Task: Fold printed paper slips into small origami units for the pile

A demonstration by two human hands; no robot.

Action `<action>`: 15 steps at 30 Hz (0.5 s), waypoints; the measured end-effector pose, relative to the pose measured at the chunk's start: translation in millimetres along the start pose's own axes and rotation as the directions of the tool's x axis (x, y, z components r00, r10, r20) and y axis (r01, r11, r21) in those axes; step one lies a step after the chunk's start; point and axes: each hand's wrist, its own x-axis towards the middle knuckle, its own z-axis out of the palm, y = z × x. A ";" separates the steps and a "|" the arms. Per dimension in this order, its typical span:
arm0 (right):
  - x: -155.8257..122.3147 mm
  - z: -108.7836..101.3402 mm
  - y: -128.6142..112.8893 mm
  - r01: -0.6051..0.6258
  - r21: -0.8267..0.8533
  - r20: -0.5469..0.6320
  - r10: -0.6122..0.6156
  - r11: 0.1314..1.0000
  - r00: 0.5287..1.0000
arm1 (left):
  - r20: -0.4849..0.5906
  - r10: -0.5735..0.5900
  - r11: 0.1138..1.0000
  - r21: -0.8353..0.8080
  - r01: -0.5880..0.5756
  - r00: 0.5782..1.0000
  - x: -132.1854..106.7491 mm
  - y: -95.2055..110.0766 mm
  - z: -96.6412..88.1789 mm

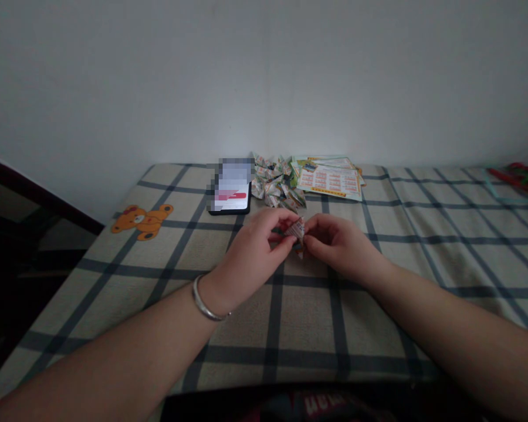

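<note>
A small folded piece of printed paper [298, 230] is pinched between both hands above the checked cloth [290, 305]. My left hand [253, 255], with a silver bangle on its wrist, closes thumb and fingers on the paper's left side. On the right side, my right hand [338, 243] grips it with curled fingers. Behind the hands lies a pile of several similar folded paper pieces [275, 181]. Beside the pile is a stack of flat printed sheets [332, 177].
A phone [231, 189] with a lit screen lies left of the pile. A bear picture [141, 220] is printed on the cloth at the left. Red and green things [521, 177] lie at the far right edge. A white wall stands behind; the left side drops off into dark.
</note>
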 end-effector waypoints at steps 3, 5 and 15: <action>1.3 -0.3 2.9 -0.005 -0.048 -0.046 0.003 0.999 0.999 | 0.041 0.088 0.993 0.081 -0.091 0.995 -0.6 3.5 -1.7; 1.8 -0.3 3.5 -0.011 -0.078 -0.077 0.005 0.997 0.997 | 0.047 0.147 0.979 0.139 -0.153 0.988 -0.7 5.3 -2.9; 2.4 1.2 3.3 0.003 0.036 -0.104 0.000 0.999 0.995 | 0.006 0.052 0.994 0.094 -0.052 0.999 1.0 0.0 -3.2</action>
